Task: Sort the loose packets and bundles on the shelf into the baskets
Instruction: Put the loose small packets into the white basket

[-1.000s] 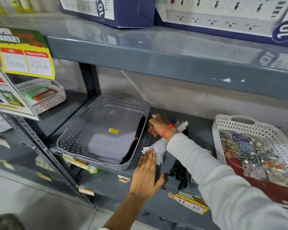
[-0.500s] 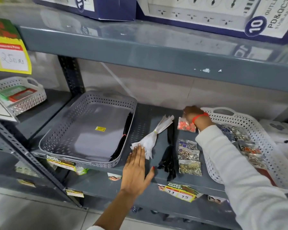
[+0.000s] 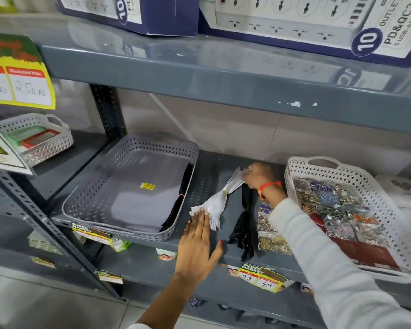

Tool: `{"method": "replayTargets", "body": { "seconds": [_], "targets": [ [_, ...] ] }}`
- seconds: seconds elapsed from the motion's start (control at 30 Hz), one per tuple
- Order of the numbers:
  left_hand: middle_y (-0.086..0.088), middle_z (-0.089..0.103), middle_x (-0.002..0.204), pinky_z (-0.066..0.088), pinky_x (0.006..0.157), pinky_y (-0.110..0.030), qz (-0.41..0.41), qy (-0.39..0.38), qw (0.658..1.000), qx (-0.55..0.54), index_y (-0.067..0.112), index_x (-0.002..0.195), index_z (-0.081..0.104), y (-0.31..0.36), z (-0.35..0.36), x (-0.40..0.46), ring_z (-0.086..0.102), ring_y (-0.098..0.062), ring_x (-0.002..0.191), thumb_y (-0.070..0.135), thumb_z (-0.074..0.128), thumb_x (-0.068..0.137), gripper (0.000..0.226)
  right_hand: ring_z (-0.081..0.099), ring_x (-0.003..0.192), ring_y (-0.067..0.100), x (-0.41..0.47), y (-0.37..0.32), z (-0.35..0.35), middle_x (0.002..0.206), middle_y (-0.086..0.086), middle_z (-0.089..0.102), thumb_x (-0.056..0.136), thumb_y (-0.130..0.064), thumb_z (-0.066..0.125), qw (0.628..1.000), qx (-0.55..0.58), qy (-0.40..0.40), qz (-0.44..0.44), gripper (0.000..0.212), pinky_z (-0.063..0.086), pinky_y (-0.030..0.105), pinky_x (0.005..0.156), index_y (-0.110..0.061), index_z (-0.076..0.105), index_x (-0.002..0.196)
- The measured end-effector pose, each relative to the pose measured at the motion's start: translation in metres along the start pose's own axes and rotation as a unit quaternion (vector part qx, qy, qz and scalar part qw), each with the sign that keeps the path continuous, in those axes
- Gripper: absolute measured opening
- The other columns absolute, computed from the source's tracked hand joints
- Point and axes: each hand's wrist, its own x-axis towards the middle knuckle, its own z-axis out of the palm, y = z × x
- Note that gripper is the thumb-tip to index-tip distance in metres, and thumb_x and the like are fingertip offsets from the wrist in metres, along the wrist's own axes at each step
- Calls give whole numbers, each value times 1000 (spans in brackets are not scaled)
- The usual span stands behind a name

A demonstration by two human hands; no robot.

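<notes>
A white bundle tied in the middle lies diagonally on the grey shelf between two baskets. My left hand rests flat and open, fingertips on the bundle's near end. My right hand is closed on its far end. Beside it lie a black bundle and loose bead packets, partly hidden by my white sleeve. The grey basket on the left holds flat grey packets and a black bundle along its right wall. The white basket on the right holds several bead packets.
A small white basket with green and red items stands on the neighbouring shelf at left. Power-strip boxes sit on the shelf above. Price tags hang from the shelf's front edge. A perforated post rises behind the grey basket.
My right hand carried a red packet to the white basket, then came back left to the far end of the white bundle without it. My left hand stayed put.
</notes>
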Motion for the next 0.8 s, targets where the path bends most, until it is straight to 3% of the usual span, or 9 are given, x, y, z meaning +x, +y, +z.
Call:
{"method": "replayTargets", "body": {
  "seconds": [0.03,0.1,0.17,0.2,0.33,0.4,0.6,0.73,0.8],
  "targets": [
    [-12,38,148,27,109,-39,1,2,1000,1,4,142,32,0,0,0,39,-25,134,57,30,87,76,69,77,35,-5,-5,8,90,24,71,83,-19,65,999,-11,-51,1,17,57,39,79,-4,62,75],
    [-12,38,148,26,109,-39,3,2,1000,2,4,143,32,0,0,0,39,-25,134,55,32,87,76,66,70,31,-18,-15,20,94,22,69,82,-32,70,992,-12,-124,24,37,57,37,75,-2,57,99],
    [-13,39,147,27,109,-39,1,1,1000,0,4,142,33,0,-2,-1,40,-25,134,55,32,87,75,68,84,32,-27,-19,30,113,21,67,84,-41,66,988,-62,-141,32,63,56,34,76,1,47,126],
    [-13,39,147,27,109,-39,1,1,1000,0,4,142,33,0,-2,-1,41,-25,133,55,32,87,75,69,90,33,-30,-20,34,115,21,66,84,-42,65,989,-70,-128,31,65,55,31,73,0,46,129],
    [-13,41,145,30,108,-42,-1,-5,1000,-2,3,141,34,1,-3,-1,42,-26,132,55,31,87,75,70,79,32,-28,-24,48,107,17,70,80,-24,72,992,-15,-117,43,38,61,36,74,-2,57,107],
    [-13,41,145,30,109,-42,-2,-10,1000,0,4,141,35,0,-2,0,42,-26,132,55,31,87,75,71,86,33,-23,-27,52,109,18,70,78,-16,71,995,13,-89,36,25,61,40,80,-2,61,97],
    [-8,49,140,20,109,-37,32,5,999,-12,6,136,45,1,-8,0,49,-23,127,43,39,85,63,70,95,36,7,-52,58,108,19,71,71,-12,73,996,57,-62,-1,36,60,44,84,5,64,102],
    [0,52,138,11,112,-36,72,-3,997,-26,11,133,50,-4,-4,1,50,-21,127,37,39,86,54,71,93,35,18,-72,69,102,18,71,76,-14,69,995,62,-72,-31,17,58,38,82,-4,59,84],
    [1,56,135,15,111,-36,74,-17,997,-26,12,129,54,-5,-3,1,52,-21,124,38,40,85,53,70,96,37,24,-74,78,101,18,70,78,-11,68,994,55,-83,-40,13,58,43,86,-4,59,84]
  ]
}}
